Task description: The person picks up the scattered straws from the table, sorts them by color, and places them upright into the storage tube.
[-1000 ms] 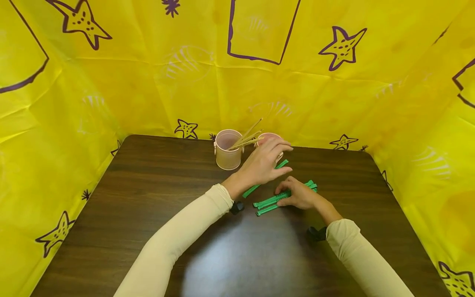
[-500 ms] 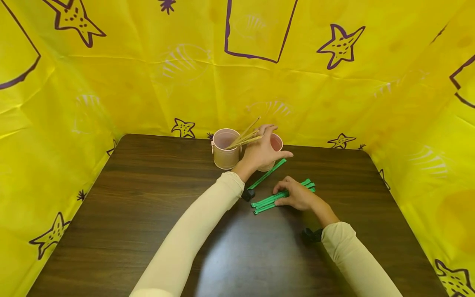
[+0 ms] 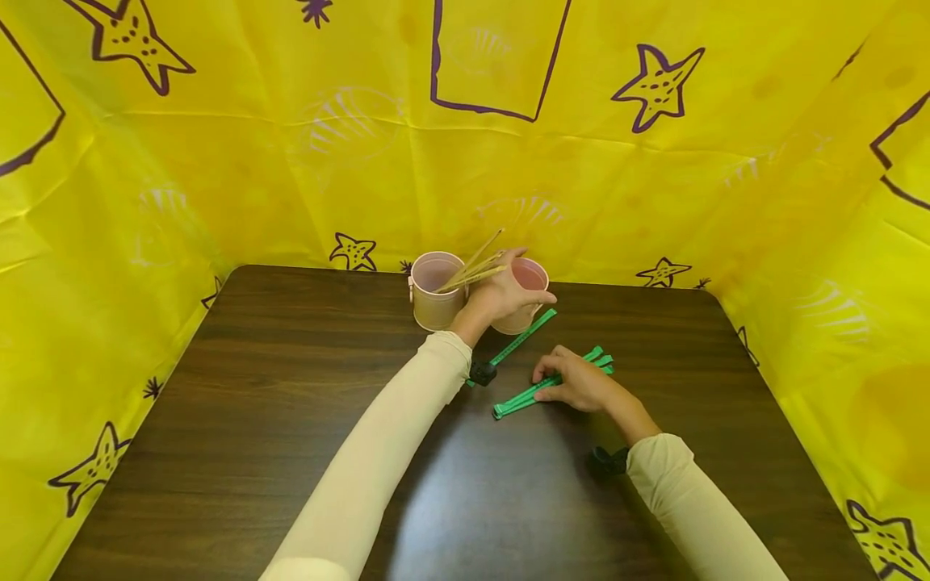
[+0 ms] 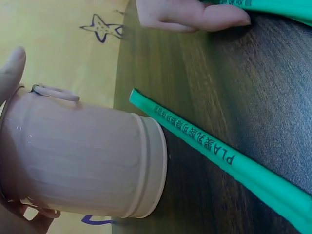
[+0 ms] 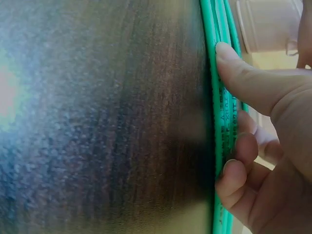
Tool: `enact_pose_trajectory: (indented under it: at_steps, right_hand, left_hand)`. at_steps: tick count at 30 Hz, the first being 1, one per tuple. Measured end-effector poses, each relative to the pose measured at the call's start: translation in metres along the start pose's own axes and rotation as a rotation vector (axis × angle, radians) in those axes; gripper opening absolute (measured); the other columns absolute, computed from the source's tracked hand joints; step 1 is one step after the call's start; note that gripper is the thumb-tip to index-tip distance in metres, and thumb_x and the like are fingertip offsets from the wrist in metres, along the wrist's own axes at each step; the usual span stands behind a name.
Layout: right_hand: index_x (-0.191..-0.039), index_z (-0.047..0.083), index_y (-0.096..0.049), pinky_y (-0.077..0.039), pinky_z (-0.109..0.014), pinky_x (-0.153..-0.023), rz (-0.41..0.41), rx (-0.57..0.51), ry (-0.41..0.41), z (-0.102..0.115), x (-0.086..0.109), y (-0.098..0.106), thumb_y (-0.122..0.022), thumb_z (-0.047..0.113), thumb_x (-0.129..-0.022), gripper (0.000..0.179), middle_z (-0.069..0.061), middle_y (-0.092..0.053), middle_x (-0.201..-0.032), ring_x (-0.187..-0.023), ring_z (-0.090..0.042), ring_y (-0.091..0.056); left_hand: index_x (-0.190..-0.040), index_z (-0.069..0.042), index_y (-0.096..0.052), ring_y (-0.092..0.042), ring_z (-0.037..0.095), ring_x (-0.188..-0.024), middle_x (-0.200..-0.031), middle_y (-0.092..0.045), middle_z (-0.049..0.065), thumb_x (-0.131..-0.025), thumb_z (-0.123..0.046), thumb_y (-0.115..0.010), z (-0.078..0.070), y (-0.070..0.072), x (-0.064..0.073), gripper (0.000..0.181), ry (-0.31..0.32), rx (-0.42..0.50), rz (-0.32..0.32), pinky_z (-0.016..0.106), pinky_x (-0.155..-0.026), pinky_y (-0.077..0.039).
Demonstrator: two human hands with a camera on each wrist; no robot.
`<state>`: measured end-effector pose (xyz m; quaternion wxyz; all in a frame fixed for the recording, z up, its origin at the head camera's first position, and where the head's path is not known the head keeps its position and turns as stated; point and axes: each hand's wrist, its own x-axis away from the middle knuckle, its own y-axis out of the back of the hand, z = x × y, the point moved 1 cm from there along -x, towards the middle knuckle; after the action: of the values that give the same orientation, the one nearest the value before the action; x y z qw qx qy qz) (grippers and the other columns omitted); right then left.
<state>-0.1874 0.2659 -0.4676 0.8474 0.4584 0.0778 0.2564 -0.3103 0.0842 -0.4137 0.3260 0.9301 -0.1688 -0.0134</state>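
Observation:
My left hand (image 3: 500,294) reaches round the left side of the right-hand pink bucket (image 3: 517,319), its thumb in front and a finger at the back rim. In the left wrist view, this upright bucket (image 4: 83,156) shows a thumb and fingers on opposite sides near its top. My right hand (image 3: 576,382) pinches a bunch of green wrapped straws (image 3: 521,401) between thumb and fingers, just above or on the table. Beside the bucket lies a single green wrapped straw (image 4: 204,146) with printed letters, partly covered by my left wrist in the head view.
A second pink bucket (image 3: 436,310) stands to the left, with several thin yellowish sticks (image 3: 472,274) leaning out to the right. Both buckets are near the back edge of the dark wooden table (image 3: 240,403). A yellow patterned cloth (image 3: 407,186) hangs behind and at both sides.
My left hand has moved from over the loose straw back to the right-hand bucket and closed around its side. My right hand has drawn the straws' left ends together into a tighter bunch.

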Motion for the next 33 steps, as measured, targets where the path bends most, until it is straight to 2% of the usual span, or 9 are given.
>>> enact_pose_trajectory:
  at_steps: [5,12,18,26,29,33]
  right_hand:
    - [-0.093,0.017,-0.07,-0.046,-0.027,-0.078,-0.02,-0.006,0.017,0.002,0.0,-0.001,-0.083,0.023,-0.085,0.017,-0.007,-0.057,-0.1,-0.087,-0.02,-0.058]
    - [-0.09,0.015,-0.067,-0.05,-0.031,-0.08,-0.09,0.026,0.059,0.003,0.003,0.001,-0.084,0.017,-0.084,0.018,-0.004,-0.06,-0.095,-0.089,-0.02,-0.062]
    - [-0.091,0.015,-0.064,-0.053,-0.035,-0.083,-0.152,0.048,0.111,0.003,0.009,0.01,-0.082,0.011,-0.085,0.019,-0.004,-0.06,-0.093,-0.094,-0.021,-0.064]
    - [-0.092,0.016,-0.063,-0.049,-0.03,-0.078,-0.174,0.071,0.114,0.003,0.023,0.036,-0.08,0.007,-0.086,0.021,-0.001,-0.058,-0.094,-0.09,-0.021,-0.061]
    - [-0.092,0.016,-0.062,-0.049,-0.031,-0.078,-0.192,0.07,0.087,0.002,0.03,0.05,-0.079,0.007,-0.088,0.019,0.001,-0.061,-0.095,-0.091,-0.018,-0.061]
    - [-0.097,0.017,-0.062,-0.049,-0.03,-0.076,-0.245,0.052,0.002,0.003,0.041,0.076,-0.074,0.013,-0.093,0.013,0.003,-0.064,-0.095,-0.087,-0.016,-0.059]
  left_hand:
    - [-0.16,-0.032,-0.026,-0.026,0.035,-0.155,-0.171,-0.02,0.007,-0.075,-0.064,-0.083,0.001,0.002,0.001,0.108,0.025,0.015,0.005,0.056,-0.121,-0.035]
    - [-0.159,-0.035,-0.028,-0.031,0.036,-0.153,-0.171,-0.02,0.006,-0.074,-0.067,-0.081,0.0,0.003,0.001,0.106,0.053,-0.025,-0.002,0.065,-0.12,-0.029]
    - [-0.158,-0.032,-0.031,-0.039,0.031,-0.147,-0.165,-0.03,0.005,-0.074,-0.065,-0.082,0.001,0.003,0.002,0.104,0.031,-0.036,-0.031,0.061,-0.118,-0.034]
    - [-0.158,-0.031,-0.031,-0.03,0.035,-0.154,-0.17,-0.023,0.006,-0.076,-0.064,-0.082,0.001,0.001,0.003,0.102,0.034,0.011,-0.013,0.057,-0.121,-0.035]
    - [-0.158,-0.03,-0.033,-0.034,0.033,-0.151,-0.168,-0.027,0.008,-0.075,-0.064,-0.082,0.002,0.001,0.003,0.102,0.02,0.011,-0.026,0.053,-0.12,-0.038]
    - [-0.156,-0.027,-0.036,-0.04,0.033,-0.147,-0.165,-0.03,0.01,-0.075,-0.061,-0.084,0.001,0.002,0.004,0.1,-0.003,0.019,-0.047,0.051,-0.118,-0.041]
